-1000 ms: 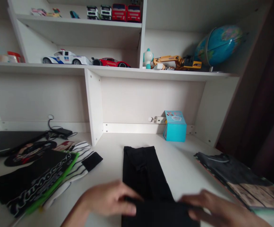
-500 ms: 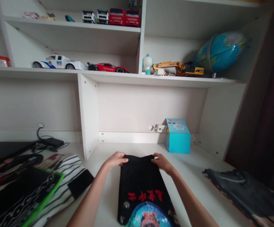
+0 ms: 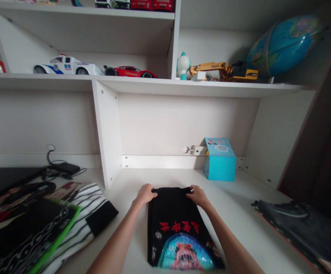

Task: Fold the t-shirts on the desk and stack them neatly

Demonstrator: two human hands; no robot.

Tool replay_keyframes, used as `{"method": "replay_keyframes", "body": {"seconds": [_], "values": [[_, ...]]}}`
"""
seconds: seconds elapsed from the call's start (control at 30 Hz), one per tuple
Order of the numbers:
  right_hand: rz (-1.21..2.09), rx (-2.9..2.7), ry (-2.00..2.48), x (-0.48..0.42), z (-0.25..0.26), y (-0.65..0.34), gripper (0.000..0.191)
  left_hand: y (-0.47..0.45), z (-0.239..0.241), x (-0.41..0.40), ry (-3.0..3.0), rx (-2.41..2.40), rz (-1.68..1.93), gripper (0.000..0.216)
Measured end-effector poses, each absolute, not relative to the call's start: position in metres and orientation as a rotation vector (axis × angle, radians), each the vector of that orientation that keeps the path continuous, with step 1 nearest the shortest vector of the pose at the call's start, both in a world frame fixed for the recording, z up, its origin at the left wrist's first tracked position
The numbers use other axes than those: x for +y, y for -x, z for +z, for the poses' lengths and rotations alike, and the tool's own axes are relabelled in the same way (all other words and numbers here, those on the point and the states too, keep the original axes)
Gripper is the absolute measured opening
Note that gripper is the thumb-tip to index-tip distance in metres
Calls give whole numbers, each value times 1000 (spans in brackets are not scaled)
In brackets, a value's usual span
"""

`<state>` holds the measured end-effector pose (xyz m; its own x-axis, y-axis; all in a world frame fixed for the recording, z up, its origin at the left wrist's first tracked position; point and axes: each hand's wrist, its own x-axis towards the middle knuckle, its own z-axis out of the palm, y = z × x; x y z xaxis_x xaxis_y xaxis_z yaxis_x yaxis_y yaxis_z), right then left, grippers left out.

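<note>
A black T-shirt (image 3: pixel 172 208), folded into a long panel, lies on the white desk (image 3: pixel 137 243) in front of me. Red characters and a blue sequinned shark picture show on its lower part. My left hand (image 3: pixel 146 193) pinches its far left corner between thumb and fingers. At the far right corner, my right hand (image 3: pixel 197 195) pinches the cloth in the same way. The far edge between the two hands runs nearly straight.
Striped and black clothes (image 3: pixel 82 213) lie at left, near a black adapter (image 3: pixel 65 167). A dark folded garment (image 3: pixel 299 228) lies at right. A blue desk calendar (image 3: pixel 221 163) stands at the back. Shelves above hold toy cars (image 3: pixel 68 66), a toy excavator (image 3: pixel 225 71) and a globe (image 3: pixel 285 45).
The shirt's far edge, sagging before, is now straighter and flatter. Both hands still grip the same corners. The camera view has tilted down slightly.
</note>
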<state>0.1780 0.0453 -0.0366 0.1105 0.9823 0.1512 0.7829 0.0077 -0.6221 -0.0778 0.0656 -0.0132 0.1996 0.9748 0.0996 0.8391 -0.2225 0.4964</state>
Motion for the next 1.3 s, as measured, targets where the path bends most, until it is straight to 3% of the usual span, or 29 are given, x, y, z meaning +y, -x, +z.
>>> {"method": "replay_keyframes", "body": {"seconds": [0.1, 0.3, 0.43, 0.6, 0.67, 0.77, 0.9, 1.07, 1.3], "values": [[405, -1659, 1728, 37, -7, -181, 11, 74, 7, 61, -2173, 1666, 678, 17], [222, -1512, 1333, -17, 87, -199, 25, 66, 100, 6, -2171, 1142, 1447, 23], [220, -1599, 1140, -83, 99, -213, 21, 71, 133, -44, -2338, 985, 1129, 18], [556, -2148, 1438, -160, 64, -233, 14, 77, 113, -67, -2258, 878, 86, 29], [717, -2248, 1457, -174, 54, -239, 18, 72, 101, -65, -2178, 857, -101, 40], [656, -2226, 1447, -163, 44, -238, 24, 52, 84, -55, -2296, 948, 75, 41], [254, -2209, 1482, -106, 25, -221, 36, 9, 44, -36, -2460, 1152, 373, 48], [135, -2289, 1557, -68, -5, -203, 41, -17, 4, -22, -2435, 1386, 112, 54], [-128, -2150, 1847, -118, -22, -170, 40, -41, 18, -29, -2542, 1198, 86, 37]]}}
